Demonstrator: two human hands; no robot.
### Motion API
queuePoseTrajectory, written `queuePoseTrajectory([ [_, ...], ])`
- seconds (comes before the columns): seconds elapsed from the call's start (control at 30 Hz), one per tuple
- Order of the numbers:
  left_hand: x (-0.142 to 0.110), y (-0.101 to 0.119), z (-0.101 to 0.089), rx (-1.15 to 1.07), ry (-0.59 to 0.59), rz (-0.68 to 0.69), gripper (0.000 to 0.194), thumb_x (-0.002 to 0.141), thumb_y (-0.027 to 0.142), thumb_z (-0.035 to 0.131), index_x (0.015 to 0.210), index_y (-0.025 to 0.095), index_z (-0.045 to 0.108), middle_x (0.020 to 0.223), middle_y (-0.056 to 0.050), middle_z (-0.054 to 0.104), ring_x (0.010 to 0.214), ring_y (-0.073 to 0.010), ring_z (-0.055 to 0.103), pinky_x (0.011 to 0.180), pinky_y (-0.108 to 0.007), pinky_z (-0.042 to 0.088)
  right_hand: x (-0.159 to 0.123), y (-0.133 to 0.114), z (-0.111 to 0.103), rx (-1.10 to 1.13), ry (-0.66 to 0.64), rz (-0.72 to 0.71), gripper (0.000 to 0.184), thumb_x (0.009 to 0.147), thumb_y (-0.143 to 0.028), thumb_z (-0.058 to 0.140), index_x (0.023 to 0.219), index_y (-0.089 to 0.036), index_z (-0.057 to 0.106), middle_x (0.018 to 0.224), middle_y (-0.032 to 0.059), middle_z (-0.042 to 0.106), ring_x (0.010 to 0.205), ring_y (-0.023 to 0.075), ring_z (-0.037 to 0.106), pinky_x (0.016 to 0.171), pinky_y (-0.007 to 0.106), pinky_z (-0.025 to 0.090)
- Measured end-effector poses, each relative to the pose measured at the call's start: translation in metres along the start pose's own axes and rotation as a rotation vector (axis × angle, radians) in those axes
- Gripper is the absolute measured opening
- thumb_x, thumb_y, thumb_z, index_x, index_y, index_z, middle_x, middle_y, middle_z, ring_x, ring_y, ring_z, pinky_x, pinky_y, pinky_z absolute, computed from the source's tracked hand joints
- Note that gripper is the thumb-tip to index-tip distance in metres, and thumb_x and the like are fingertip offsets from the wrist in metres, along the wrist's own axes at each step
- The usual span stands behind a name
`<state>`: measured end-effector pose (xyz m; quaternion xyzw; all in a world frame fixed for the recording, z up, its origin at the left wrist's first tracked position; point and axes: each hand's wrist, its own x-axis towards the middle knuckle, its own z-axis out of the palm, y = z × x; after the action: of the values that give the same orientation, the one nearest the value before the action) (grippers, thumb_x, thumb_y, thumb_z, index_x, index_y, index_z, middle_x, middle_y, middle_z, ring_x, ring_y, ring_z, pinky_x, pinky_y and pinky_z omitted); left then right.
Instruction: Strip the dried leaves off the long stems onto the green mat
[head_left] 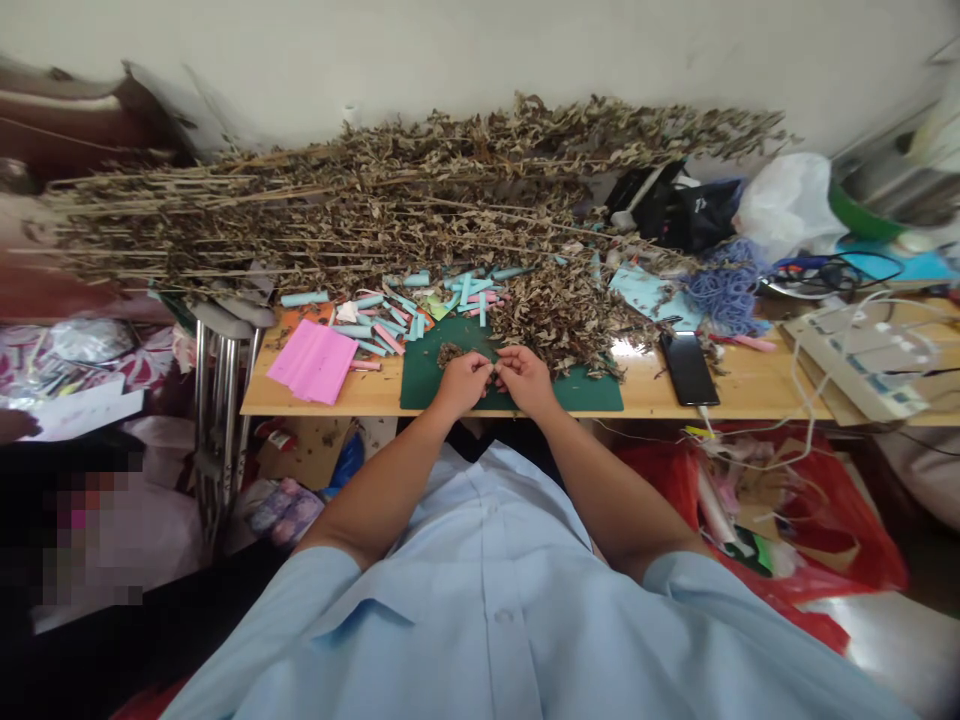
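Observation:
My left hand (pixel 466 383) and my right hand (pixel 523 379) meet over the green cutting mat (pixel 431 385), fingertips pinched close together. What lies between the fingertips is too small to make out. A small clump of dried leaves (pixel 448 354) sits just beyond my left hand. Past my right hand rises a loose pile of dried leaves (pixel 559 325). Several small blue and pink paper rolls (pixel 397 318) are scattered behind the mat. A stack of pink paper sheets (pixel 313 362) lies to the left.
Long dried leafy stalks (pixel 337 215) cover the table's back along the wall. To the right are a black phone (pixel 688 368) on a cable, blue yarn (pixel 727 285) and a power strip (pixel 862 360). Crutches (pixel 223 390) lean at the left edge. Another person sits at far left.

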<state>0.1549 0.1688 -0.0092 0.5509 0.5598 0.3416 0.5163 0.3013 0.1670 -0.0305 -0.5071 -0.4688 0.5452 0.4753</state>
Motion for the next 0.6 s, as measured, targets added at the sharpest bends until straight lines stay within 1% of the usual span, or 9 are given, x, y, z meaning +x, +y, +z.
queuePoseTrajectory([
  [0.13,0.002,-0.0022,0.0016,-0.04,0.03,-0.032,0.011,0.085,0.024,0.055,0.079,0.016,0.06,0.06,0.002,0.06,0.042,-0.0087,0.053,0.044,-0.021,0.037,0.0014,0.0046,0.0002,0.022,0.029,0.01,0.035,0.073,-0.036,0.071,0.101,-0.021,0.056,0.079,-0.0031,0.064,0.055,0.0101,0.059,0.047,0.023,0.051],
  [0.23,0.0033,-0.0028,0.0021,-0.121,0.067,-0.071,0.012,0.086,0.026,0.056,0.082,0.016,0.061,0.06,0.003,0.059,0.041,-0.0076,0.051,0.043,-0.02,0.035,0.004,0.0078,-0.0011,0.022,0.106,-0.004,0.036,0.073,-0.038,0.07,0.101,-0.022,0.055,0.079,-0.0031,0.063,0.055,0.0107,0.059,0.047,0.023,0.052],
  [0.33,0.0034,-0.0022,0.0011,-0.167,0.059,-0.097,0.013,0.087,0.027,0.056,0.083,0.016,0.062,0.061,0.003,0.059,0.041,-0.0064,0.05,0.042,-0.019,0.035,0.0057,0.0088,-0.0018,0.005,0.169,-0.017,0.034,0.074,-0.039,0.069,0.1,-0.022,0.056,0.083,-0.0014,0.065,0.058,0.0116,0.061,0.047,0.024,0.052],
  [0.47,0.0024,-0.0014,-0.0007,-0.169,0.045,-0.086,0.016,0.087,0.029,0.057,0.084,0.015,0.066,0.062,0.003,0.058,0.041,-0.006,0.05,0.042,-0.019,0.034,0.0042,0.0067,-0.0014,-0.037,0.141,-0.033,0.032,0.075,-0.04,0.071,0.097,-0.021,0.06,0.095,0.0031,0.068,0.062,0.0132,0.064,0.047,0.025,0.053],
  [0.6,0.0012,-0.0012,-0.001,-0.142,0.062,-0.072,0.02,0.086,0.031,0.06,0.09,0.015,0.07,0.062,0.003,0.059,0.042,-0.0064,0.05,0.043,-0.02,0.035,0.0007,0.0031,-0.0014,-0.035,0.087,-0.029,0.034,0.077,-0.043,0.07,0.101,-0.022,0.06,0.081,0.0,0.068,0.057,0.013,0.062,0.045,0.024,0.05],
])
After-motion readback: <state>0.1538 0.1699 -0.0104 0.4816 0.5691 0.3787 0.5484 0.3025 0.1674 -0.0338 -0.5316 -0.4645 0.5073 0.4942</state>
